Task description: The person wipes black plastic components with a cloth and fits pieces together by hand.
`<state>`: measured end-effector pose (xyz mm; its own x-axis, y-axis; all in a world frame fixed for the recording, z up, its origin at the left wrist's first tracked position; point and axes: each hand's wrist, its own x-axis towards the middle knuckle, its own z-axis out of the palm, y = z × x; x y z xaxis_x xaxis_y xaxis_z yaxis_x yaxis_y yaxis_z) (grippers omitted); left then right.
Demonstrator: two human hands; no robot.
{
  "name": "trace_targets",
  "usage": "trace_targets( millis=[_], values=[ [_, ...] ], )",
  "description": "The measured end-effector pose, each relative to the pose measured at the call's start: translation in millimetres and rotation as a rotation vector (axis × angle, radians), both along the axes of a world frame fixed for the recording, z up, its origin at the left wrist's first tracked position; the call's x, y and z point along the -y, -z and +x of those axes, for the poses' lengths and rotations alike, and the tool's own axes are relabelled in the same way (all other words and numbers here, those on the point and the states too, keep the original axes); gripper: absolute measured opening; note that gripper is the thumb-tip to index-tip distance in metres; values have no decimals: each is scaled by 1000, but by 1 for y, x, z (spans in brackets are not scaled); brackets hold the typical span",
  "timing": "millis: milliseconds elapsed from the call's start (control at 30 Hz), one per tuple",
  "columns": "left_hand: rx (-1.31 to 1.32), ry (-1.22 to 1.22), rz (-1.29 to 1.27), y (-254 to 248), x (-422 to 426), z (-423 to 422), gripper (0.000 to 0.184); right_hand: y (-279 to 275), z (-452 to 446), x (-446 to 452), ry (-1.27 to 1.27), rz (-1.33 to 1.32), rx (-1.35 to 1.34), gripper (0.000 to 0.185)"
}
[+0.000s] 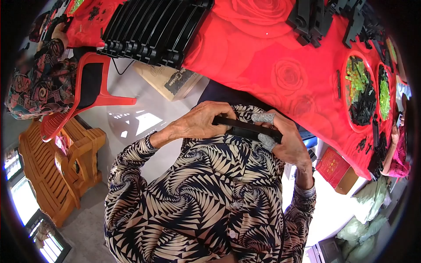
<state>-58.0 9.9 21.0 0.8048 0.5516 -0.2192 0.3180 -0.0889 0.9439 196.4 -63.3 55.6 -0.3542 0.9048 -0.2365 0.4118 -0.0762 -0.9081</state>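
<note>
A long, narrow black plastic piece (pixel 245 127) is held close to my body, above my lap. My left hand (pixel 199 119) has its fingers closed around the left end of the piece. At the opposite end, my right hand (pixel 287 138) grips it between thumb and fingers. Grey wrappings cover two digits of my right hand. The fingers hide both ends of the piece, and I cannot tell what exact part it is.
A red rose-patterned tablecloth (pixel 250 57) covers the table ahead. On it lie a row of black curved parts (pixel 153 28), more black parts (pixel 309 19), and a tray (pixel 351 116) of green and black pieces. A red chair (pixel 105 94) and wooden bench (pixel 48 175) stand left.
</note>
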Motion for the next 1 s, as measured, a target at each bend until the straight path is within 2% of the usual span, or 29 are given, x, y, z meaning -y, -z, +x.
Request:
trace_targets(
  millis=[67, 133, 267, 333, 467, 533, 567, 667, 733, 800, 833, 867, 933, 1000],
  values=[
    [1, 7, 23, -3, -2, 1, 21, 0, 2, 2, -11, 32, -11, 41],
    [8, 30, 14, -11, -5, 2, 24, -2, 3, 5, 189, -235, -258, 36],
    [43, 46, 22, -24, -11, 9, 31, -8, 10, -2, 300, -205, -269, 33],
    [21, 45, 183, -30, -13, 11, 35, -5, 13, -3, 391, -168, -278, 34],
    [-9, 49, 213, -37, -19, 11, 35, -11, 15, -8, 376, -11, -278, 34],
    [33, 1, -61, -34, -22, 11, 37, -16, 17, -13, 320, 50, -236, 34],
    [-101, 40, -232, -37, -22, 12, 39, -18, 19, -16, 261, 106, -193, 34],
    [-15, 91, -600, -34, -20, 16, 44, -25, 23, -27, 147, 216, -140, 36],
    [-34, 80, -629, -38, -18, 21, 42, -27, 26, -36, 160, 164, -180, 41],
    [85, -138, -710, -38, -12, 25, 39, -34, 26, -47, 400, 512, 29, 46],
    [177, -204, -718, -38, -11, 27, 35, -31, 27, -51, 526, 587, 30, 48],
    [181, -205, -704, -38, -9, 30, 35, -36, 27, -50, 665, 568, 36, 46],
    [282, -459, -763, -34, -6, 38, 35, -34, 22, -45, 832, 508, -87, 42],
    [326, -476, -752, -30, -5, 42, 41, -28, 4, -40, 863, 551, -182, 36]
  ],
)
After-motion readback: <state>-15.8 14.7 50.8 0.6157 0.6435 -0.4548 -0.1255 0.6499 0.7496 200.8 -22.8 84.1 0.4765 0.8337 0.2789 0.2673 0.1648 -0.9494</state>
